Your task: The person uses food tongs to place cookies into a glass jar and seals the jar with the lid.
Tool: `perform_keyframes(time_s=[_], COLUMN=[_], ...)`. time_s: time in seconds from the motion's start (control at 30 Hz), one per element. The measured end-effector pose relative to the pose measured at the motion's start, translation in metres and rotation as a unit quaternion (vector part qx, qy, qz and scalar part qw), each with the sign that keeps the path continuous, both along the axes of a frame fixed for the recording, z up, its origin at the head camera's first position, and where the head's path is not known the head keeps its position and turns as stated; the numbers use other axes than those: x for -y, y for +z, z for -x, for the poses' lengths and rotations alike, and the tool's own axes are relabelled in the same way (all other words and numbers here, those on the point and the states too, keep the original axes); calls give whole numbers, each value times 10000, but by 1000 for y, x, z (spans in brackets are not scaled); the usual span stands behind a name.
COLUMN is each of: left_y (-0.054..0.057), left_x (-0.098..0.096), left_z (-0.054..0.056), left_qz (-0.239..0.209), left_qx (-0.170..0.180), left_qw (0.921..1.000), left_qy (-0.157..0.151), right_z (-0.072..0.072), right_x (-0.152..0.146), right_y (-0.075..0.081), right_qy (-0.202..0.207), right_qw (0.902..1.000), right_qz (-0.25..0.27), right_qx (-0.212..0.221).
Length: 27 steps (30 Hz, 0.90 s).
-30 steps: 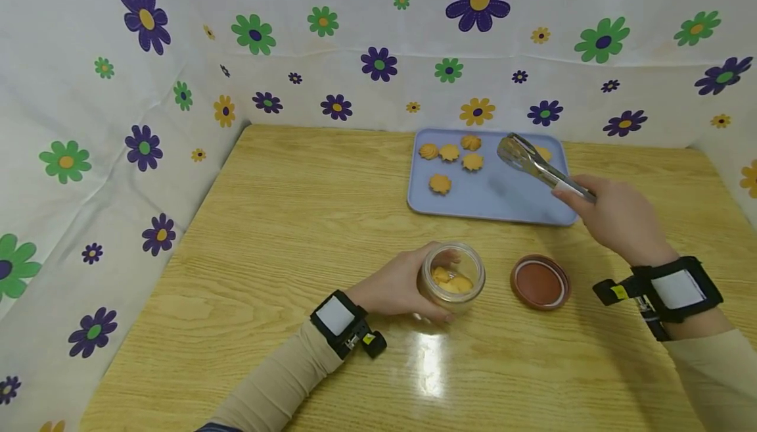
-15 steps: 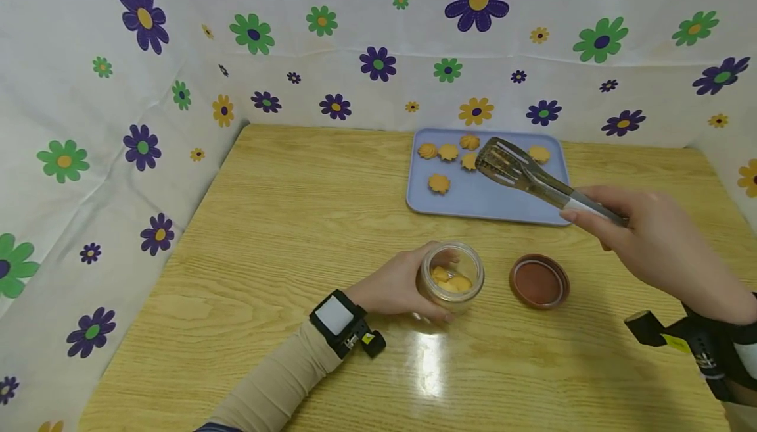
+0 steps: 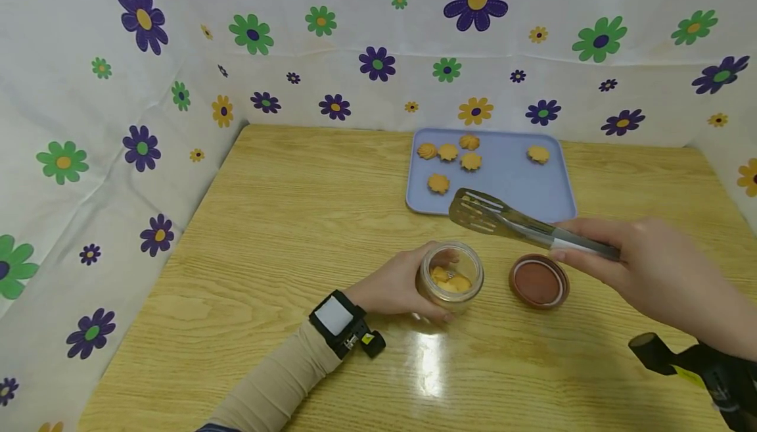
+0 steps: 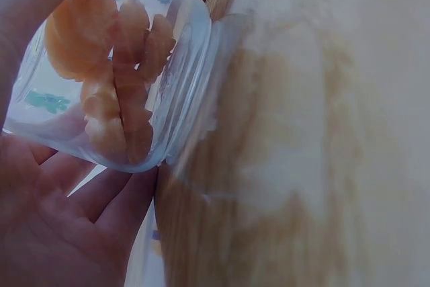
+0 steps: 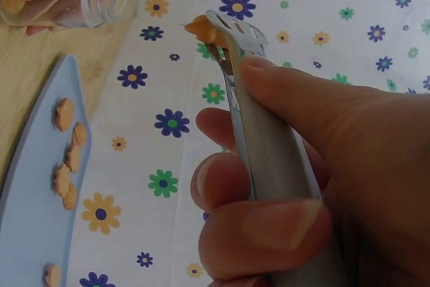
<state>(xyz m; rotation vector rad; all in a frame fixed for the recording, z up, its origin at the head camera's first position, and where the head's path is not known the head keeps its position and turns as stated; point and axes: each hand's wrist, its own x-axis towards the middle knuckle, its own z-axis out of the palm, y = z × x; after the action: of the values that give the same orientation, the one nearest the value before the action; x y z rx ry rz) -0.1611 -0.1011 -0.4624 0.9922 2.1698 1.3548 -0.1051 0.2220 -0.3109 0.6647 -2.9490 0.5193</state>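
Observation:
My left hand (image 3: pixel 402 286) is wrapped around a clear glass jar (image 3: pixel 454 300) standing uncapped on the table. Golden cookies (image 4: pixel 124 72) lie inside the jar, seen through its wall in the left wrist view. My right hand (image 3: pixel 650 271) grips metal tongs (image 3: pixel 508 223) by their handles, thumb along one side. Between the slotted tips of the tongs sits a cookie (image 5: pixel 201 29), visible in the right wrist view. In the head view the tips hover over the tray's front edge, behind and above the jar's mouth.
A blue tray (image 3: pixel 508 185) with several shell-shaped cookies (image 3: pixel 438 183) lies at the back of the table. The brown lid (image 3: pixel 538 281) lies upturned to the right of the jar. Flower-print cloth (image 3: pixel 331 37) walls the back and sides.
My right hand has brought the tongs leftward and toward me, from above the tray to its front edge near the jar. My left hand and the jar stay in place.

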Motion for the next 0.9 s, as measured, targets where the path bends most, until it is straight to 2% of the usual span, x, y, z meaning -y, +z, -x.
perform_keyframes(time_s=[0.27,0.43,0.67,0.8,0.9], left_y=[0,-1,0,-1,-1], left_x=[0,1,0,0,0], left_z=[1,1,2,1,1], left_qz=[20,38,81,22,9], left_qx=[-62,-70,-97,-98,-99], left_qw=[10000,10000,9999,9999,9999], left_qy=[25,-7,-2,21,32], right_z=[-1,0,1,8,19], right_x=[-1,0,1,0,0], right_y=[-3,-3,-5,-7,-8], right_qy=[284,278,219,78,-81], right_qw=[9992,9976,9958,9954,9951], right_qz=[-170,-226,-318,-128,67], right_qx=[236,597,826,946,984])
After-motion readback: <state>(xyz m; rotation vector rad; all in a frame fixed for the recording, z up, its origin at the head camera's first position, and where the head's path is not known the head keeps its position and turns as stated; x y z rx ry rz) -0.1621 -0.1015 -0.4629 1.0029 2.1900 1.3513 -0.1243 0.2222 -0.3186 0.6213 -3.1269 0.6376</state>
